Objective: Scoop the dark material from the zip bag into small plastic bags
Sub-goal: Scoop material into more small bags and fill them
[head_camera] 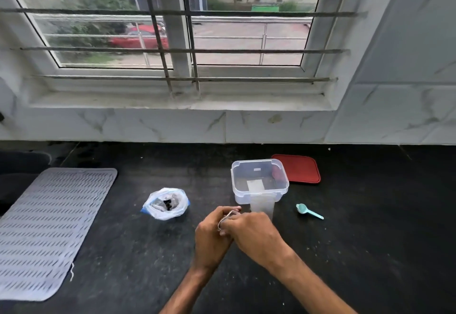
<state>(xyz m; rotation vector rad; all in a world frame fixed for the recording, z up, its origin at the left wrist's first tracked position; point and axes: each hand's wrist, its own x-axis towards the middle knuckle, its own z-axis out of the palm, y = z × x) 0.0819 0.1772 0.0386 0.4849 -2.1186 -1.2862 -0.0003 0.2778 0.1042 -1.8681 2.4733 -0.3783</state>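
On the black counter [345,252], near the front, two hands are meeting. The left hand [212,236] and the right hand [254,233] are touching each other. Both are curling their fingers round a small plastic bag [228,217] and pinching it between them. Only a thin see-through edge of it is showing.

Off to the left, the zip bag [166,203] is sitting open, well apart from the hands. The dark material [168,205] is lying down inside it.

Just behind the hands, a clear box [241,197] is standing open. A strip of more clear bags [262,206] is hanging over its front wall. A red lid [296,168] is lying flat right behind the box. A little blue-green scoop [309,211] is lying by itself on the counter, to the right of the box.

Far to the left, a grey mat [49,227] is lying flat. A window [246,42] with bars is showing behind it all.
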